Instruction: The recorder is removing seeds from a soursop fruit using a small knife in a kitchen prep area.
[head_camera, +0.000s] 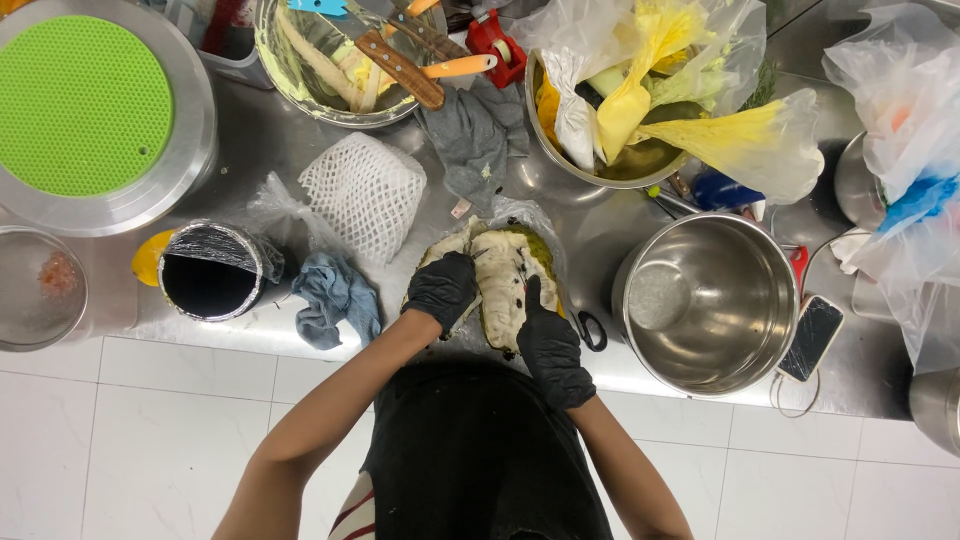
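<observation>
Both gloved hands clamped on the cut jackfruit piece (503, 275) at counter edge: left hand (441, 290) grips its left side, right hand (549, 345) its lower right. Empty steel pot (708, 300) just right.

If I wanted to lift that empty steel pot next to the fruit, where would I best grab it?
Probably by the rim of the steel pot, coming straight down from above. It stands upright and open with nothing inside, and no handle clearly shows. The near-left edge is freest; a phone lies close on its right.
</observation>
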